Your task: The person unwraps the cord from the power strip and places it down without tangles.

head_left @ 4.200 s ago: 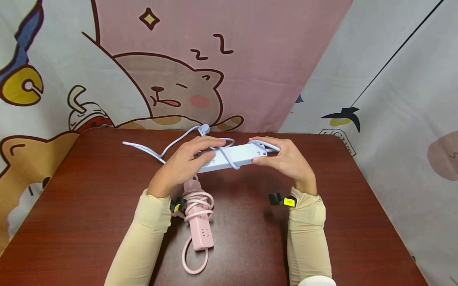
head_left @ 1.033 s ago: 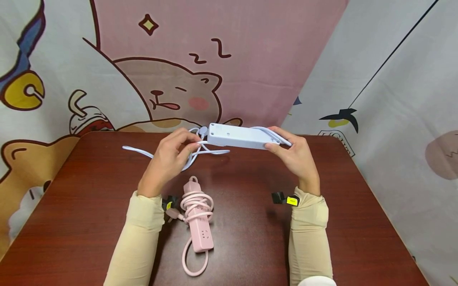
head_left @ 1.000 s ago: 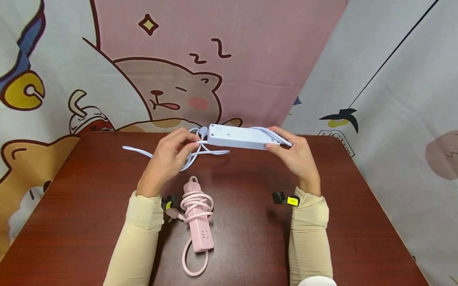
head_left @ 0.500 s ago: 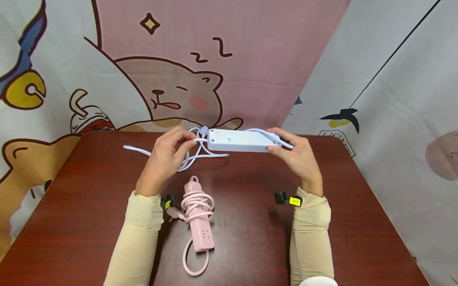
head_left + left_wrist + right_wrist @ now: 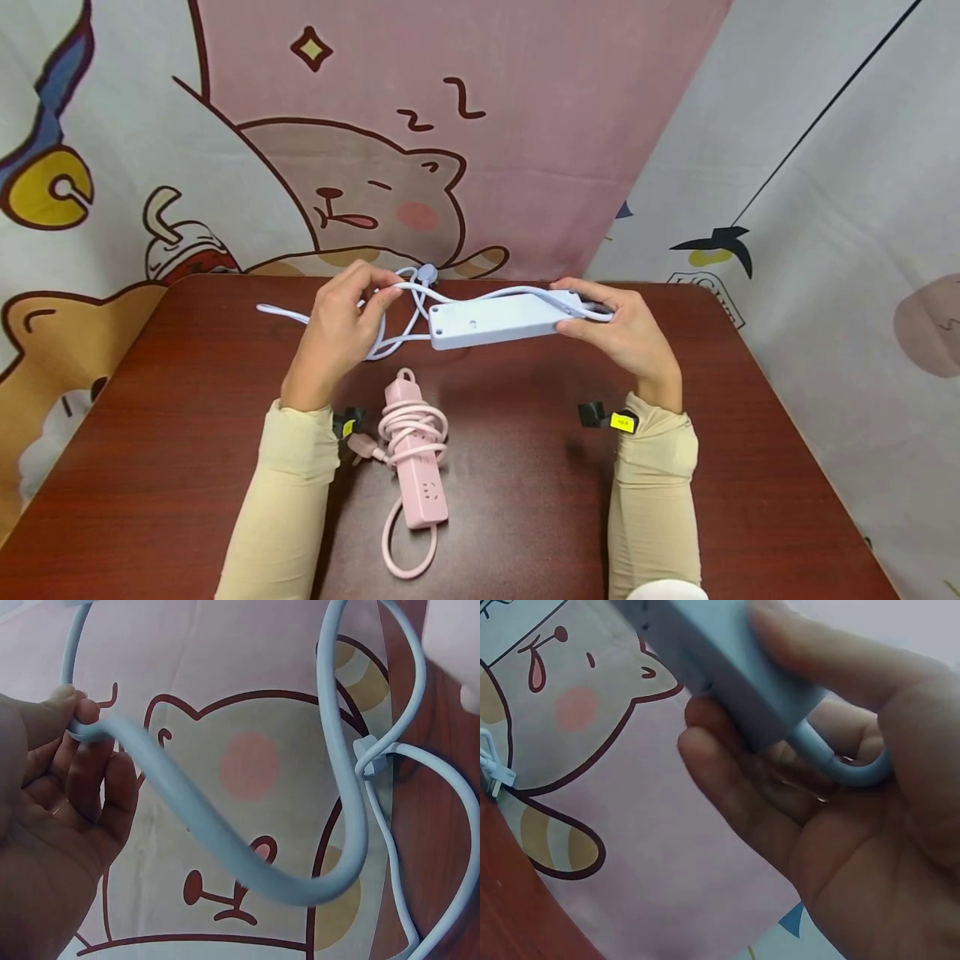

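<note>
A white power strip (image 5: pixel 495 320) is held above the table with its underside up. My right hand (image 5: pixel 618 329) grips its right end, thumb in front and fingers behind, together with the cord looped there. My left hand (image 5: pixel 341 321) pinches the white power cord (image 5: pixel 480 297) between thumb and fingertips, left of the strip. In the left wrist view the cord (image 5: pixel 187 814) sags from those fingertips in a wide curve. The right wrist view shows the strip's end (image 5: pixel 735 682) in my fingers, the cord bending out of it into the palm.
A pink power strip (image 5: pixel 423 496), its cord wound round it, lies on the brown table (image 5: pixel 517 467) in front. Its pink plug (image 5: pixel 363 447) is beside my left wrist. Toward the back edge are the white plug (image 5: pixel 427 274) and loose cord loops. A cartoon-printed cloth (image 5: pixel 540 150) hangs behind.
The strip has been turned underside up and, in the last second, lowered slightly at its left end. My left hand has moved from the strip to the cord, now drawn along the strip's back.
</note>
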### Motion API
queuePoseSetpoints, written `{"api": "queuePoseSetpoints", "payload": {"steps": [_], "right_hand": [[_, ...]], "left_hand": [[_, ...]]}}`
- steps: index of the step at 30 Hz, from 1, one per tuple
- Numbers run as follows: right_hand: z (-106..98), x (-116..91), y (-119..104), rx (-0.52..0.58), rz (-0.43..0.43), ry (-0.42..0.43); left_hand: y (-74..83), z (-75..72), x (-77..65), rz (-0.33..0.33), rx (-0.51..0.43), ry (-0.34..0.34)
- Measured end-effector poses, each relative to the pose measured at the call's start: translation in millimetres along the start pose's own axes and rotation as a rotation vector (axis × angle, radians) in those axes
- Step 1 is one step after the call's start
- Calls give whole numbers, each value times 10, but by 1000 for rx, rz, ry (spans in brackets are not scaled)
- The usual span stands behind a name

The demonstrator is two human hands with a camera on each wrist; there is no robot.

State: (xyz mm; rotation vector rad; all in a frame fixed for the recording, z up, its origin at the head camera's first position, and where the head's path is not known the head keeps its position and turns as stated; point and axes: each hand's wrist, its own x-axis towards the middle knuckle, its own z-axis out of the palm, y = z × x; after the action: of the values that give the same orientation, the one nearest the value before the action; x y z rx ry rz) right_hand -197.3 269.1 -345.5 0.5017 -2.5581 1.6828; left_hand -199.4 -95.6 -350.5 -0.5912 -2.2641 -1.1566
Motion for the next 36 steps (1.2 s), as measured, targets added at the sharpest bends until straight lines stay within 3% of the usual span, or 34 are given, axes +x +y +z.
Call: {"api": "queuePoseSetpoints", "payload": {"steps": [6, 14, 20, 26, 36], "right_hand": [[34, 22, 1, -23, 28, -35], [52, 36, 35, -39, 33, -9], [84, 70, 51, -38, 33, 77], [89, 97, 84, -109, -5, 174], [123, 163, 133, -128, -82, 360]], "left_hand": [[5, -45, 1, -16, 13, 2], [15, -48, 12, -11, 6, 8], [5, -34, 10, -11, 7, 21], [3, -26, 11, -9, 13, 5], [20, -18, 11, 25, -15, -28]]}}
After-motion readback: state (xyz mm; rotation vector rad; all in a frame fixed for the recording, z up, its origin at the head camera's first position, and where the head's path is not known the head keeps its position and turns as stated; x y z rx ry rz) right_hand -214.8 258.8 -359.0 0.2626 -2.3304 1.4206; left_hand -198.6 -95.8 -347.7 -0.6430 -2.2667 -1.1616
